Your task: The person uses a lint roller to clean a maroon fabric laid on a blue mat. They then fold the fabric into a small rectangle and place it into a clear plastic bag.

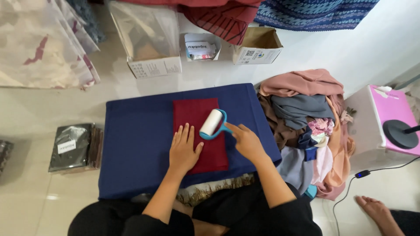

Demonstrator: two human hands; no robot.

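Head view, looking straight down: the left hand [183, 150] lies flat, fingers spread, on a dark red cloth [199, 133] at the centre of the frame, holding nothing — by the look of it pinning the cloth so it stays smooth. The red cloth lies folded in a neat rectangle on a navy blue cover [135, 148] spread over a low counter, which gives it a flat bed. Over to the right hand [246, 140]: it sits just right of the red cloth, fingers curled with the index pointing up-left to the light blue handle of a lint roller [213, 123]. The white roll rests on the upper right part of the red cloth. Whether that grip has really closed on the handle I cannot tell; the fingertips touch it, but the handle's end is hidden under them.

At the right of the frame a heap of mixed clothes [306, 118] sits beside the counter, close at hand. Beyond it stands a white and pink box [385, 118] bearing a round black base, cut off by the frame edge. Cardboard boxes [153, 39] line the upper frame, and a dark wrapped packet [72, 146] lies on the floor at left. A bare foot [376, 212] shows at lower right; its owner is out of view
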